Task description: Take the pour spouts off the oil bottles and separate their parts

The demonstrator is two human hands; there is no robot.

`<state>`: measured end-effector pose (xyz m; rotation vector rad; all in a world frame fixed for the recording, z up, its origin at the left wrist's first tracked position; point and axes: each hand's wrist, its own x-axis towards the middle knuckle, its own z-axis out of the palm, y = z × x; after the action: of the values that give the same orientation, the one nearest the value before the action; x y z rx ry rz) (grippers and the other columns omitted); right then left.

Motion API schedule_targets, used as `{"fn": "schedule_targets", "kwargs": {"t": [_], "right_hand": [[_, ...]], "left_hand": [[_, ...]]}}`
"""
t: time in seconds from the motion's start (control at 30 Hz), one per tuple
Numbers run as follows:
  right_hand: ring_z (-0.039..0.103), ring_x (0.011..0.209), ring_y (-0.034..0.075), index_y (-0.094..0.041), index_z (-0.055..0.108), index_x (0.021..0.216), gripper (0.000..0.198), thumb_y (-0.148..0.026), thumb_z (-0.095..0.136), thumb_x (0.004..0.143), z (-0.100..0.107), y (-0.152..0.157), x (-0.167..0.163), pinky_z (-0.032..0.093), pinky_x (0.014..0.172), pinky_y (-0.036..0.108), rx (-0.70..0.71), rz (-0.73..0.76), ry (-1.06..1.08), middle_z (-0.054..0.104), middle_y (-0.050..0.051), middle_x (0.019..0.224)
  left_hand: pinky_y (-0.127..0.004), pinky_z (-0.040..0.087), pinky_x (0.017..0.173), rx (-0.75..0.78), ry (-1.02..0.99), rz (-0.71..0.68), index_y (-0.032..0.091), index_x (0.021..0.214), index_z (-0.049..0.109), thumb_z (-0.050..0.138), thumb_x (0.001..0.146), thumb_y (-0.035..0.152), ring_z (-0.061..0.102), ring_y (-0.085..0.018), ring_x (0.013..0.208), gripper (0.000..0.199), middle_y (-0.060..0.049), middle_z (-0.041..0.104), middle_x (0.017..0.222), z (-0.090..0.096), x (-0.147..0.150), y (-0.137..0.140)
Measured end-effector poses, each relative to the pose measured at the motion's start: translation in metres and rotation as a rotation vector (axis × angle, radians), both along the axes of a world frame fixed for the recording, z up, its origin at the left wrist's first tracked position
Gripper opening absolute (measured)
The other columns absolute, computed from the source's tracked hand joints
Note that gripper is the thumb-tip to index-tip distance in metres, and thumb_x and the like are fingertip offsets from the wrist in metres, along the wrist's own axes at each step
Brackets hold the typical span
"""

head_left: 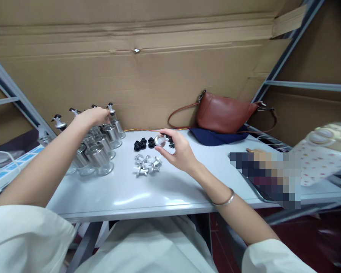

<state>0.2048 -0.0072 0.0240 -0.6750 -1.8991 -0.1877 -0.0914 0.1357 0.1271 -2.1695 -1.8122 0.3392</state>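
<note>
1. The left hand (95,115) curled downward among the rear bottles (111,132); its hold couldn't be made out.
2. The right hand (179,149), half-closed, pinched a partly hidden spout (159,141) above the desk (125,195).

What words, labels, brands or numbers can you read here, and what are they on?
None can be read.
Power strip: blue patches, no legible wording.
Metal-sleeved bottles: no lettering visible.
Pourer top in the right hand: too small to tell.
Pixelated patch: unreadable.
</note>
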Motion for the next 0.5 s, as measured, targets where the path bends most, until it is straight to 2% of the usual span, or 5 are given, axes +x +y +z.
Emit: {"fn": "schedule_targets", "kwargs": {"t": [0.13,0.2,0.27,0.43,0.5], "right_hand": [[0.063,0.091,0.022,-0.02,0.047,0.112,0.034,-0.032,0.062,0.084,0.0,0.0,-0.001,0.05,0.08,0.036,-0.022,0.006,0.005,0.065,0.009,0.101],[0.063,0.088,0.021,-0.02,0.047,0.109,0.034,-0.032,0.064,0.082,-0.002,0.001,-0.001,0.049,0.08,0.036,-0.043,0.022,0.017,0.065,0.008,0.098],[0.063,0.087,0.021,-0.02,0.046,0.107,0.033,-0.032,0.065,0.082,-0.004,0.002,-0.001,0.049,0.08,0.036,-0.06,0.042,0.031,0.064,0.007,0.096],[0.062,0.08,0.02,-0.021,0.048,0.1,0.032,-0.042,0.064,0.082,-0.003,0.004,0.001,0.048,0.072,0.033,0.006,0.038,0.004,0.064,0.005,0.088],[0.06,0.073,0.019,-0.02,0.05,0.096,0.035,-0.049,0.063,0.081,0.002,0.006,0.001,0.046,0.068,0.031,0.057,-0.003,-0.033,0.064,0.004,0.083]], "left_hand": [[-0.038,0.043,0.085,0.076,-0.007,-0.068,0.01,0.118,0.056,0.056,0.082,0.032,0.054,-0.032,0.108,0.043,-0.018,0.06,0.116,0.003,0.01,-0.015],[-0.041,0.042,0.089,0.204,-0.089,-0.2,0.009,0.119,0.053,0.05,0.085,0.031,0.05,-0.033,0.114,0.041,-0.019,0.056,0.121,0.0,0.026,-0.032],[-0.039,0.042,0.092,0.288,-0.277,-0.418,0.012,0.118,0.052,0.044,0.088,0.032,0.053,-0.028,0.111,0.038,-0.015,0.058,0.118,-0.011,0.048,-0.055],[-0.032,0.047,0.082,-0.044,-0.636,-0.821,0.017,0.118,0.05,0.052,0.083,0.033,0.059,-0.021,0.094,0.039,-0.009,0.061,0.109,-0.058,0.103,-0.109],[-0.029,0.048,0.076,-0.115,-0.766,-0.848,0.016,0.114,0.05,0.054,0.08,0.03,0.06,-0.019,0.088,0.037,-0.008,0.063,0.104,-0.076,0.114,-0.119]]}}
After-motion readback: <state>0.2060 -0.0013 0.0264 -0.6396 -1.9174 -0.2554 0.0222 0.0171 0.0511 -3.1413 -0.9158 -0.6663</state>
